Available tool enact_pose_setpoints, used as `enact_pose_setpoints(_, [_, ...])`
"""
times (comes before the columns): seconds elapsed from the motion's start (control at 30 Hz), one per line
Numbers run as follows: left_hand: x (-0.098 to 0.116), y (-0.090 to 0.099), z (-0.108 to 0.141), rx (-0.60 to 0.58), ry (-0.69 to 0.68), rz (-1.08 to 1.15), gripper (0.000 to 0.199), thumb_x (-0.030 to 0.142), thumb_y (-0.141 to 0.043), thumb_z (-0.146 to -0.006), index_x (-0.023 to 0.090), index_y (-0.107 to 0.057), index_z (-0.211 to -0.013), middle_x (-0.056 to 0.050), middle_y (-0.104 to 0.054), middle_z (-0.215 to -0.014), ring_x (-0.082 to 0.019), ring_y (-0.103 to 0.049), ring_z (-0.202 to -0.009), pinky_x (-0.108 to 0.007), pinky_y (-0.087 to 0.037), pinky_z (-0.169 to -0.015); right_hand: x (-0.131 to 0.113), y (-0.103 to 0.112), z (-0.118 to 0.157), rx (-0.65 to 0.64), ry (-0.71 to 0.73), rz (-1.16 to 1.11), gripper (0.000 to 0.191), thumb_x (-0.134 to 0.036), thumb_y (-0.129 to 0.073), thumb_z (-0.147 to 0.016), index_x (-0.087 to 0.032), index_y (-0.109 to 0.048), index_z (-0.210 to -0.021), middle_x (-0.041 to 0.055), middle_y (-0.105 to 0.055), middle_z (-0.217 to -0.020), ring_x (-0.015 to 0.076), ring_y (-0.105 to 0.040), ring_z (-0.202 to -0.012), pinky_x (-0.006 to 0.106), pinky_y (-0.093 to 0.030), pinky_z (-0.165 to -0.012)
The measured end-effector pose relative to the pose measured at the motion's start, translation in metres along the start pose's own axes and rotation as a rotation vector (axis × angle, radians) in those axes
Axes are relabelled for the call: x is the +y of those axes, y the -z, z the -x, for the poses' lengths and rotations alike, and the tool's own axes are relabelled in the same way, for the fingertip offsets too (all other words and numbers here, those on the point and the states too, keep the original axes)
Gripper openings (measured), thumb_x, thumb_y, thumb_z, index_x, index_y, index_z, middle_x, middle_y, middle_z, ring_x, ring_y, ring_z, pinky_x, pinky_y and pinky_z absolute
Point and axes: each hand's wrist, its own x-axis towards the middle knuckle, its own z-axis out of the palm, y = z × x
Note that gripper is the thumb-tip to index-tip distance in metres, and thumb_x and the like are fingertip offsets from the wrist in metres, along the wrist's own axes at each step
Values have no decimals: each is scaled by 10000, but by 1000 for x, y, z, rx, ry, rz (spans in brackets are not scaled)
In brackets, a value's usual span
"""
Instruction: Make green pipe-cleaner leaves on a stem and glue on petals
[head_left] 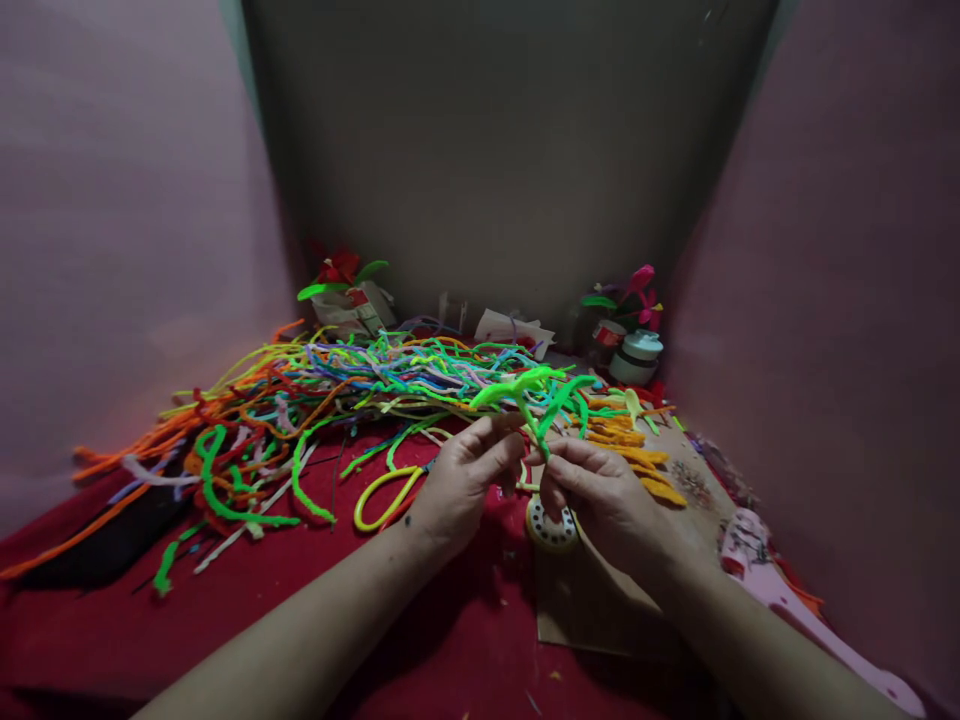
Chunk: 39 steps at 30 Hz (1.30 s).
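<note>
A bright green pipe-cleaner sprig (541, 428) with leaf-like loops stands up between my two hands. My right hand (604, 490) pinches its lower stem between thumb and fingers. My left hand (469, 475) is closed with its fingertips at the stem's left side; the exact point of its grip is partly hidden. Below the fingers lies a round, pale disc with dark dots around its rim (551, 524). Just left of my left hand are scissors with a yellow handle loop (388, 497), their blades hidden behind the hand.
A large heap of coloured pipe cleaners (420, 368) spreads over the red cloth (300, 610). Orange fuzzy pieces (637, 460) lie on a cardboard sheet (600, 610). A pink glue gun (795, 610) is at right. Behind stand a lidded jar (636, 357) and pipe-cleaner flowers (341, 268).
</note>
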Motion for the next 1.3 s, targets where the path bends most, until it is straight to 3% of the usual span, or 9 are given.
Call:
enact_pose_setpoints(0.13, [0,-2,1,24,-52,95,159,234,-682,-712,149,-550,-739,31,-526,-626,-78,-482,-551,-198,-363,-515,3,-4,2,-75,-104,14,161,-328,-582,-814,-168,-577,-799,-41,-536,-538,75,-469,-403,207,-334,-425])
enact_pose_setpoints(0.3, [1,1,2,12,-57,29,126,207,-674,-706,135,-595,-772,34,-528,-602,-72,-464,-532,-209,-378,-542,6,-5,2,-125,-114,86,203,-349,-535,-851,-158,-577,-796,-4,-608,-600,64,-468,-430,197,-319,-432])
enact_pose_setpoints(0.4, [2,3,3,12,-62,-52,119,220,-667,-711,134,-609,-768,26,-544,-614,-83,-480,-551,-220,-397,-564,5,-4,3,-107,-134,94,227,-369,-554,-840,-152,-604,-800,-11,-598,-595,54,-451,-436,187,-300,-432])
enact_pose_setpoints(0.63, [6,-3,6,91,-98,-137,182,244,-717,-659,126,-599,-587,22,-545,-552,-83,-479,-527,-208,-404,-533,5,-7,3,-58,-72,221,348,-396,-541,-833,-141,-589,-600,-23,-552,-495,44,-405,-386,185,-273,-395])
enact_pose_setpoints(0.8, [4,-10,8,178,-157,-158,183,280,-778,-575,148,-652,-602,5,-611,-581,-114,-535,-563,-232,-458,-568,10,-12,3,15,-30,231,308,-427,-561,-812,-161,-592,-662,-42,-539,-469,46,-416,-362,170,-281,-366])
enact_pose_setpoints(1.1, [-14,-8,10,239,-298,-266,78,248,-721,-646,206,-678,-695,2,-647,-651,-137,-571,-594,-262,-486,-608,8,-17,7,80,-92,175,300,-427,-586,-776,-161,-570,-637,-55,-507,-404,37,-377,-294,148,-254,-303])
enact_pose_setpoints(1.3, [1,-10,8,213,-179,-231,135,263,-732,-637,158,-648,-646,13,-620,-622,-112,-537,-568,-231,-455,-575,5,-15,4,-14,-62,159,367,-483,-548,-810,-152,-581,-654,-28,-558,-470,47,-443,-349,148,-316,-329])
